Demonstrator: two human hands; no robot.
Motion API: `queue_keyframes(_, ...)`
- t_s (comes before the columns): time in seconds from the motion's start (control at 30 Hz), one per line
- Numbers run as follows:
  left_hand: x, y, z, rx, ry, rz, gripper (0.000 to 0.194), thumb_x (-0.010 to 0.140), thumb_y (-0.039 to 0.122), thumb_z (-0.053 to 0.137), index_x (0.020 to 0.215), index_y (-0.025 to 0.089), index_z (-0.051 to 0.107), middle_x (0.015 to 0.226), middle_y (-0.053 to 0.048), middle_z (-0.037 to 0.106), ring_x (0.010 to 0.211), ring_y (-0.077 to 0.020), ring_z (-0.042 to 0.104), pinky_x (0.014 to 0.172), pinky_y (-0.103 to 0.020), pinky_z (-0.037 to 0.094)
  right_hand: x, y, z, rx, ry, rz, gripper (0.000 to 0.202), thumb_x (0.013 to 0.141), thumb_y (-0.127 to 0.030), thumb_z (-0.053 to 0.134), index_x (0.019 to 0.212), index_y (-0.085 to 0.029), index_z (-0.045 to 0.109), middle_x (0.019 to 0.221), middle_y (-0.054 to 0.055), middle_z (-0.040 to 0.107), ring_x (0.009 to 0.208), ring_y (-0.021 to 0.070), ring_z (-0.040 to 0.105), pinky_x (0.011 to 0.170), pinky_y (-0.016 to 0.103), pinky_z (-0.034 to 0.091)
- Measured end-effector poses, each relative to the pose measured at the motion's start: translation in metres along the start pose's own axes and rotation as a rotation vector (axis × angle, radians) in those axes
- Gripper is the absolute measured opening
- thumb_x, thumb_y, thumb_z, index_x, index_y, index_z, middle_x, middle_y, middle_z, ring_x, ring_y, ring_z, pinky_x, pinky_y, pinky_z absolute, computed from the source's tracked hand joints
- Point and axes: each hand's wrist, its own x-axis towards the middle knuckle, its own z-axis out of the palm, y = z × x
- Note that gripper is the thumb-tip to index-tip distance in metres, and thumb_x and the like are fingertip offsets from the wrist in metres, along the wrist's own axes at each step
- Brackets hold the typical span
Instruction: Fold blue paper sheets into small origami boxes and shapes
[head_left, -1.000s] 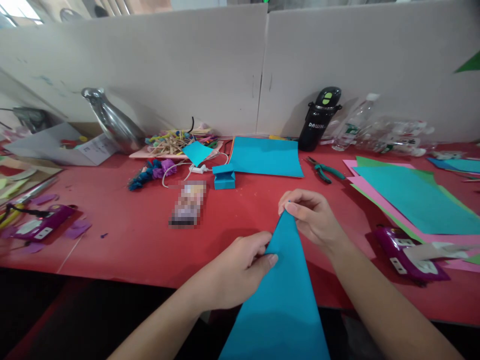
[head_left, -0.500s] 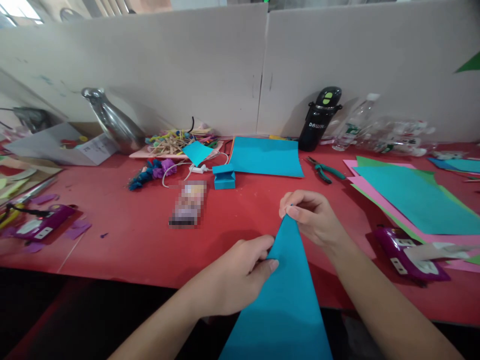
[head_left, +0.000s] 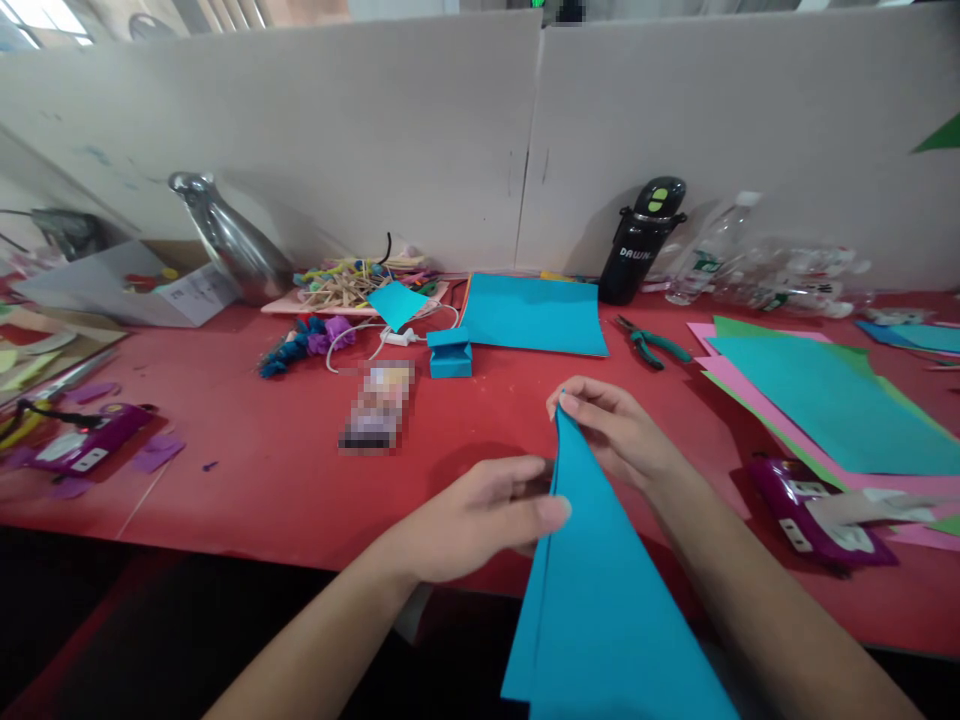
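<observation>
A blue sheet of paper (head_left: 607,600), folded into a long narrow point, hangs over the table's front edge. Its tip is pinched between the thumb and fingers of my right hand (head_left: 607,420). Lower down, my left hand (head_left: 487,515) has its thumb across the front of the left edge and its fingers behind, partly hidden by the paper. A second layer shows along that left edge. Beyond my hands stands a small folded blue paper box (head_left: 451,355), next to a blurred-out phone-shaped object (head_left: 379,405).
On the red table (head_left: 262,480) lie blue sheets (head_left: 532,315), green-handled pliers (head_left: 652,343), a stack of coloured paper (head_left: 832,400) and two purple glue guns (head_left: 814,510) (head_left: 90,440). A black bottle (head_left: 637,245), plastic bottles (head_left: 709,250) and a steel flask (head_left: 229,240) stand at the back.
The paper has turned, its lower end swinging right, and a separate layer now shows at its left edge. My right hand has shifted slightly left and up; my left fingers have loosened a little.
</observation>
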Motion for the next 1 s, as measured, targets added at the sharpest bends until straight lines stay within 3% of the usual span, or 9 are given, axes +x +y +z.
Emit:
queue_keyframes(0.13, 0.013, -0.013, -0.010, -0.254, 0.057, 0.018, 0.038, 0.091, 0.052, 0.059, 0.097, 0.015, 0.067, 0.093, -0.009, 0.066, 0.081, -0.0187, 0.063, 0.075, -0.030, 0.050, 0.004, 0.005, -0.003, 0.118, -0.029, 0.014, 0.022, 0.077, -0.040, 0.080, 0.078, -0.022, 0.068, 0.074, -0.002, 0.055, 0.057, 0.0086, 0.045, 0.050, 0.020, 0.041)
queue_keyframes(0.23, 0.024, -0.024, -0.010, -0.279, 0.164, 0.044, 0.031, 0.080, 0.043, 0.076, 0.090, 0.015, 0.066, 0.084, -0.004, 0.063, 0.072, -0.0136, 0.059, 0.068, -0.024, 0.046, 0.007, 0.014, -0.002, 0.226, -0.090, -0.004, 0.021, 0.082, -0.042, 0.076, 0.083, -0.024, 0.066, 0.082, -0.002, 0.056, 0.061, 0.0086, 0.047, 0.054, 0.020, 0.043)
queue_keyframes(0.33, 0.033, -0.032, -0.006, -0.246, 0.192, 0.127, 0.033, 0.073, 0.039, 0.084, 0.084, 0.015, 0.064, 0.083, -0.003, 0.063, 0.074, -0.0123, 0.058, 0.073, -0.023, 0.045, 0.010, 0.024, 0.001, 0.303, -0.098, -0.011, 0.018, 0.085, -0.043, 0.073, 0.087, -0.026, 0.066, 0.088, -0.002, 0.058, 0.064, 0.0088, 0.050, 0.058, 0.020, 0.045)
queue_keyframes(0.47, 0.038, -0.039, -0.005, -0.306, 0.214, 0.170, 0.037, 0.071, 0.037, 0.087, 0.093, 0.017, 0.065, 0.091, -0.004, 0.066, 0.086, -0.0160, 0.063, 0.083, -0.028, 0.047, 0.015, 0.035, 0.002, 0.245, -0.092, -0.030, 0.016, 0.086, -0.042, 0.073, 0.089, -0.027, 0.069, 0.092, -0.001, 0.063, 0.077, 0.0118, 0.057, 0.071, 0.024, 0.049)
queue_keyframes(0.67, 0.036, -0.042, -0.004, -0.347, 0.169, 0.079, 0.035, 0.077, 0.037, 0.082, 0.103, 0.016, 0.071, 0.097, -0.008, 0.071, 0.086, -0.0171, 0.067, 0.080, -0.028, 0.051, 0.017, 0.040, 0.007, 0.099, -0.083, -0.024, 0.021, 0.083, -0.044, 0.075, 0.091, -0.025, 0.073, 0.107, 0.003, 0.069, 0.095, 0.0167, 0.063, 0.083, 0.028, 0.050)
queue_keyframes(0.8, 0.033, -0.035, -0.006, -0.383, 0.326, 0.114, 0.034, 0.077, 0.033, 0.083, 0.104, 0.018, 0.070, 0.093, -0.005, 0.072, 0.082, -0.0157, 0.067, 0.076, -0.027, 0.054, 0.017, 0.035, 0.009, 0.052, -0.124, 0.085, 0.029, 0.086, -0.050, 0.070, 0.097, -0.023, 0.073, 0.094, 0.004, 0.072, 0.081, 0.0169, 0.065, 0.076, 0.030, 0.051)
queue_keyframes(1.0, 0.024, -0.013, -0.031, -0.290, 0.606, 0.305, 0.033, 0.077, 0.030, 0.082, 0.103, 0.019, 0.066, 0.091, -0.004, 0.073, 0.075, -0.0152, 0.069, 0.072, -0.028, 0.058, 0.009, 0.012, -0.010, -0.005, -0.240, 0.120, 0.062, 0.091, -0.072, 0.044, 0.098, -0.018, 0.075, 0.100, 0.011, 0.074, 0.093, 0.0237, 0.068, 0.086, 0.037, 0.051)
